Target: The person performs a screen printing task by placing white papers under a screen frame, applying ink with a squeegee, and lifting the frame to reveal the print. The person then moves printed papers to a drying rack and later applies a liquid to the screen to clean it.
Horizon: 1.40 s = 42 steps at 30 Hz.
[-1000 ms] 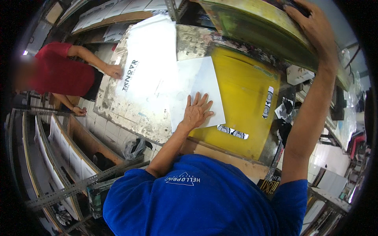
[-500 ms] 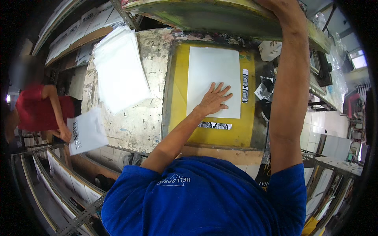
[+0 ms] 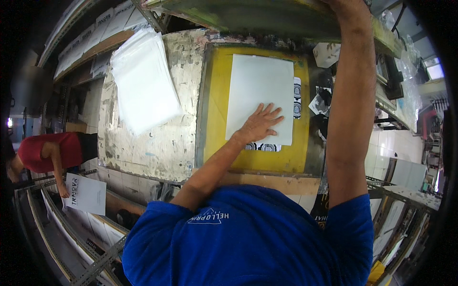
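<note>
My left hand point(image 3: 260, 125) lies flat with fingers spread on a blank white sheet point(image 3: 260, 86). The sheet rests squarely on the yellow printing bed point(image 3: 217, 124), and black printed marks peek out along its right and lower edges. My right arm reaches up to the raised screen frame point(image 3: 267, 16) above the bed. My right hand point(image 3: 347, 5) grips the frame's edge at the top of the picture and is partly cut off.
A stack of blank white sheets point(image 3: 143, 90) lies on the paint-spattered table point(image 3: 157, 148) left of the bed. At far left a person in a red top point(image 3: 47, 151) holds a printed sheet point(image 3: 88, 193) over a drying rack point(image 3: 57, 238). Shelves and clutter stand on the right.
The white sheet has moved from the table onto the yellow bed under my left hand. The person in red carried a printed sheet away to the left, down to the rack.
</note>
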Available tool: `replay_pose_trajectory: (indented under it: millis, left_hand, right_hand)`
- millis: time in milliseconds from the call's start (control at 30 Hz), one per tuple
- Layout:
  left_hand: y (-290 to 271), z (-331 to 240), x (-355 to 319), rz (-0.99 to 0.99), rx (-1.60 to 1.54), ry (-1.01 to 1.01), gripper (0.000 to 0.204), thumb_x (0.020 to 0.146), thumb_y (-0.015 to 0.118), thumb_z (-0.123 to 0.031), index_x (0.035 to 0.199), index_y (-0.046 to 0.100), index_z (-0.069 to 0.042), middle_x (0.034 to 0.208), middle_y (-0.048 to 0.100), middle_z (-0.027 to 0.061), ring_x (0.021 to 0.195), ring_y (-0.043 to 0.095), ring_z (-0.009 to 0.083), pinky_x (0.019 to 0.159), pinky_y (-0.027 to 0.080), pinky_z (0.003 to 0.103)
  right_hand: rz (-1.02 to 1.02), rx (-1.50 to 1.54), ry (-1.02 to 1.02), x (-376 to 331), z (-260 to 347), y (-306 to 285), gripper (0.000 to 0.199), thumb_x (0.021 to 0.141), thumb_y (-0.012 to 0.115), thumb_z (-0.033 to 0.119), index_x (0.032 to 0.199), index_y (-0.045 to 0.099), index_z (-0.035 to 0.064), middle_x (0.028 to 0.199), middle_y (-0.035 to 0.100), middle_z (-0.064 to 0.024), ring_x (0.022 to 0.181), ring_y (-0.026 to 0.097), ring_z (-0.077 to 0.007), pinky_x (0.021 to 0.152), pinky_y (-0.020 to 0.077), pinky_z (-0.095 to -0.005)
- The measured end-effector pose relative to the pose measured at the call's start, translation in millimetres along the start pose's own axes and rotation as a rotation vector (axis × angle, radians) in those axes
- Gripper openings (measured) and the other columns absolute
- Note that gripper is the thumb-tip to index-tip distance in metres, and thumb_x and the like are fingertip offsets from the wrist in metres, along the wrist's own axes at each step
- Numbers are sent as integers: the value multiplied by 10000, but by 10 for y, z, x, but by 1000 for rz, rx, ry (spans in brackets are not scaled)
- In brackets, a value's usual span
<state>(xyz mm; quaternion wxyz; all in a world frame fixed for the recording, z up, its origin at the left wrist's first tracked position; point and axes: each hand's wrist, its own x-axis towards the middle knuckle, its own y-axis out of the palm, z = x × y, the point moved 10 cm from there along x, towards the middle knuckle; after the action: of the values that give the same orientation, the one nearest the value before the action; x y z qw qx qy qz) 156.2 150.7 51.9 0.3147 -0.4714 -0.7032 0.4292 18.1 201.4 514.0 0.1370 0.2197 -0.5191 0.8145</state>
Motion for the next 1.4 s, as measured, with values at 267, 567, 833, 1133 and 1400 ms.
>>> replay_pose_trajectory:
  millis: [267,567,833,1133,1400]
  left_hand:
    - [-537,576,-626,-279,121,-311,779,869,596,-608,1488,461,-154,1605,319,117,1490,224,415,1160,123,694]
    - [-373,769,-771,-283,102,-372,860,819,610,-668,1483,470,-139,1604,309,151,1490,202,439,1156,69,710]
    - [-403,807,-833,-315,85,-378,877,841,591,-673,1521,412,-149,1621,276,152,1508,156,426,1162,28,700]
    - [-2078,491,-1556,-1169,-1087,-154,1209,683,903,-318,1588,157,-26,1469,484,181,1326,500,341,1121,374,436]
    - [-948,612,-2443,-979,-1150,-572,923,632,916,-61,1423,454,47,1395,532,147,1243,537,222,1032,471,370]
  right_hand:
    - [-68,-13,-113,-51,69,-35,390,811,685,327,1046,766,26,958,759,-169,818,706,-281,793,545,-358]
    - [-47,-23,-66,-82,42,-78,360,803,707,295,1037,765,27,960,759,-171,819,706,-273,799,538,-354]
    - [-64,-34,-27,-172,108,-40,365,796,716,288,1037,761,17,957,758,-175,813,710,-279,782,541,-357]
    - [-203,-122,-286,-1180,294,327,419,766,773,222,1182,734,178,926,700,-85,767,668,-294,724,531,-373]
    - [32,60,50,-2569,106,1226,477,705,783,160,1179,743,190,959,672,-215,816,647,-341,708,492,-418]
